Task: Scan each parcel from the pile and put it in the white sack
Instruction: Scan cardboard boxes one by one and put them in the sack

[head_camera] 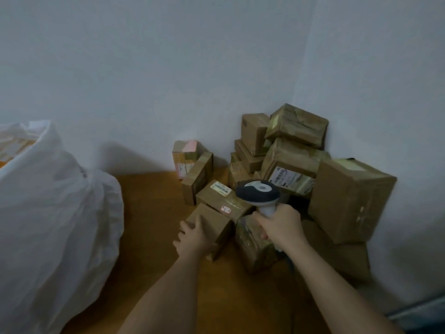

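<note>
parcel (209,227), a small brown carton, sat at the near edge of the pile (289,169) on the wood-toned floor (154,213), directly under the left hand (192,238). that grip lay over its near top corner, fingers curled round the edge, holding it. just right of it, the right hand (280,226) was closed round the handle of the scanner (257,192), head aimed at the cartons beyond. white sack (53,213) stood well to the left of both grips. judged: stiff cardboard, probably light, taped faces a bit slick; best taken across two opposite sides, label kept facing the scanner.
</note>
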